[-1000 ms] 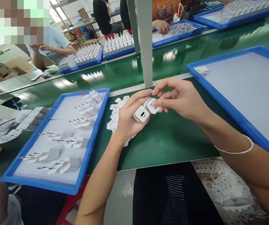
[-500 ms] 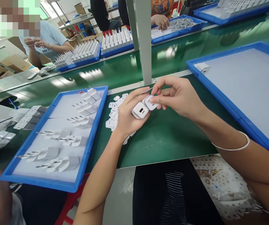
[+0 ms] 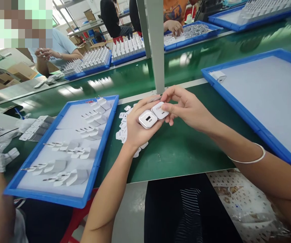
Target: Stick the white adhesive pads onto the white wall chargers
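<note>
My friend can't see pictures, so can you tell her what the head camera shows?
The left hand holds two white chargers side by side while the right hand pinches the farther one above a green bench. A blue tray of chargers lies to the left; a second blue tray, nearly bare, lies right.

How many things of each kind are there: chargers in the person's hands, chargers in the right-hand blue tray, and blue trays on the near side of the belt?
Chargers in the hands: 2, one in the left hand at, one under the right hand at
Chargers in the right tray: 1
Blue trays, near side: 2
Total: 5
</note>
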The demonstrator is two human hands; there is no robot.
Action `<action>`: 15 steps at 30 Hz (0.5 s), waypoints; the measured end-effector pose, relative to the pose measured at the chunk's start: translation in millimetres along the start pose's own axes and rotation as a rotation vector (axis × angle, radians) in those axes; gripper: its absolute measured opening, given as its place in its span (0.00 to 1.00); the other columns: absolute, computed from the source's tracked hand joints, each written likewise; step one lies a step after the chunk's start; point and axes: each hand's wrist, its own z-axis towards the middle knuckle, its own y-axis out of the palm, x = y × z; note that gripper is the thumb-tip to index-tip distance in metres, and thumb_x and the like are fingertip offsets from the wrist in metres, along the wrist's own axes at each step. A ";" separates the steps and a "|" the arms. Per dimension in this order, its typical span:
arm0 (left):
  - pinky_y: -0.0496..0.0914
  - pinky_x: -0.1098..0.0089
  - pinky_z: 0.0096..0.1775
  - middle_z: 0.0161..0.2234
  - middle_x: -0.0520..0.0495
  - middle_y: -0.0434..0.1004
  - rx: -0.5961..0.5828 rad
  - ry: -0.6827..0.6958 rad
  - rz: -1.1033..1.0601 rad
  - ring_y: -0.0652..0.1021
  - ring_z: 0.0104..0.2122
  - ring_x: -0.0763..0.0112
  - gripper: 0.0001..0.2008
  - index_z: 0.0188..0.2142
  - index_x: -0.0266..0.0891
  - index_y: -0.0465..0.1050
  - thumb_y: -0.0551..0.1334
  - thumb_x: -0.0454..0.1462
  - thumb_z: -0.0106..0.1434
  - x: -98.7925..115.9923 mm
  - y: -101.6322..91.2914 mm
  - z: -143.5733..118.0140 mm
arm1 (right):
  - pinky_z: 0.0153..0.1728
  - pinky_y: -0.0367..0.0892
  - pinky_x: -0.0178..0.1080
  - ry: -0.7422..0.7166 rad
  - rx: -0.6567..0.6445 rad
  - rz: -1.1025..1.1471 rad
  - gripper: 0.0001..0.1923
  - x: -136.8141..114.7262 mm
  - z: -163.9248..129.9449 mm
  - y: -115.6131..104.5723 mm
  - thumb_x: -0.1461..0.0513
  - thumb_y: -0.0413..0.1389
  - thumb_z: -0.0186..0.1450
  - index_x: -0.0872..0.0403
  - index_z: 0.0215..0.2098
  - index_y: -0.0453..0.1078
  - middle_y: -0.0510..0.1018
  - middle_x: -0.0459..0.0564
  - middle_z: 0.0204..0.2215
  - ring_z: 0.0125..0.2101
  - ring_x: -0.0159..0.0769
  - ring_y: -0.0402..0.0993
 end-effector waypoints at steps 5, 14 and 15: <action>0.75 0.60 0.54 0.53 0.40 0.78 -0.010 0.055 0.018 0.80 0.51 0.60 0.18 0.50 0.41 0.77 0.71 0.36 0.59 -3.3 -0.4 -5.6 | 0.22 0.64 0.30 0.197 -0.029 0.193 0.16 8.7 -2.5 4.8 0.53 0.67 0.63 0.53 0.37 0.67 0.71 0.42 0.30 0.24 0.24 0.68; 0.76 0.56 0.52 0.51 0.37 0.79 0.036 0.057 0.035 0.80 0.51 0.57 0.19 0.49 0.40 0.77 0.71 0.35 0.57 -17.9 6.0 -12.7 | 0.25 0.67 0.35 0.091 0.058 -0.007 0.21 26.8 -1.7 6.8 0.49 0.67 0.60 0.52 0.40 0.69 0.71 0.43 0.34 0.24 0.27 0.69; 0.76 0.55 0.52 0.51 0.38 0.79 0.038 0.052 0.034 0.80 0.51 0.57 0.19 0.49 0.40 0.77 0.71 0.35 0.57 -19.6 7.0 -13.7 | 0.25 0.68 0.36 0.058 0.058 -0.049 0.21 29.1 -1.4 6.6 0.48 0.67 0.59 0.52 0.39 0.69 0.71 0.44 0.34 0.24 0.29 0.70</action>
